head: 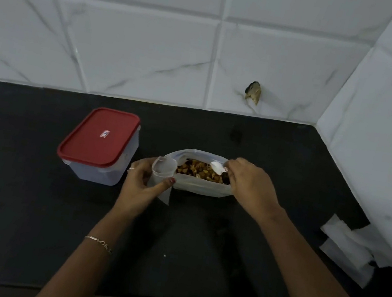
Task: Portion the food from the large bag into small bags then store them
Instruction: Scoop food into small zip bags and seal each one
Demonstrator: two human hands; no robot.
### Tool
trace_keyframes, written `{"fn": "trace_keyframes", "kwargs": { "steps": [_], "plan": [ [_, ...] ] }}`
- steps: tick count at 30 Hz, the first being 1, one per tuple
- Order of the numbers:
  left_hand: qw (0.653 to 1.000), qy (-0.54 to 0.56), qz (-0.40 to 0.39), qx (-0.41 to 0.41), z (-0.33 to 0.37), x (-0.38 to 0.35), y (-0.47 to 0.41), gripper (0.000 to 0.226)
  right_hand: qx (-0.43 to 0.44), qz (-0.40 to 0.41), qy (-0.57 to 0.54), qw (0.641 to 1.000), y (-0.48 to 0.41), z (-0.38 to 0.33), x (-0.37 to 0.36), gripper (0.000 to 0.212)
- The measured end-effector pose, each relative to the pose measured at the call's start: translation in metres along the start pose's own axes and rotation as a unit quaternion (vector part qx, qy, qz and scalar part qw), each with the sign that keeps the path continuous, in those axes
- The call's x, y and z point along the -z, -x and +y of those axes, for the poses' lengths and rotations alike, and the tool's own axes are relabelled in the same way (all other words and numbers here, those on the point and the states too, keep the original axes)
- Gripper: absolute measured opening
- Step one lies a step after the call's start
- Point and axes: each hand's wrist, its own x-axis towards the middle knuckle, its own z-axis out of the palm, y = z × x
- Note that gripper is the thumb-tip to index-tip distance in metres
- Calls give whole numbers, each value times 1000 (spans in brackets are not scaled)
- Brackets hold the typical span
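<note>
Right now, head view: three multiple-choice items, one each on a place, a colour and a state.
1. Where is the container relative to the large bag?
A. On the person's left of it
B. On the person's right of it
C. On top of it

2. What colour is the container's lid?
A. Blue
B. Red
C. Green

3. What is the left hand doing?
A. Resting on the lid
B. Hanging idle
C. Holding a small bag

Answers:
1 A: the container stands apart, to the left of the large bag.
2 B: the lid is plainly red.
3 C: its fingers curl round the small bag beside the large bag, while the right hand holds a white spoon over the food.
</note>
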Motion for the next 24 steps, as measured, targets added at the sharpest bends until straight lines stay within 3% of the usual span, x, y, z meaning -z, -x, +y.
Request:
{"fn": "trace_keyframes", "kwargs": {
  "steps": [3,8,11,13,16,20,22,24],
  "plan": [
    [999,-35,-22,6,-4,-7,-4,65,13,-12,84,996,0,-3,-1,27],
    [997,-29,-60,24,-9,-14,-8,45,21,-43,97,994,0,-7,-15,30],
    [996,-25,-73,38,-16,-11,-8,44,-39,-62,42,996,1,-10,-24,23],
    [996,-16,-78,48,-20,-11,-7,48,-96,-33,-23,995,1,-5,-27,20],
    [995,-6,-87,52,-23,-15,-5,56,-180,-14,-147,972,4,7,-30,22],
    [994,12,-94,57,-27,-19,-6,61,-182,-25,-149,972,10,4,-37,21],
    [993,18,-101,61,-29,-20,-8,61,-228,-58,-214,948,6,3,-40,23],
    [991,32,-109,73,-30,-21,-9,58,-300,-95,-319,894,4,4,-45,21]
  ]
}}
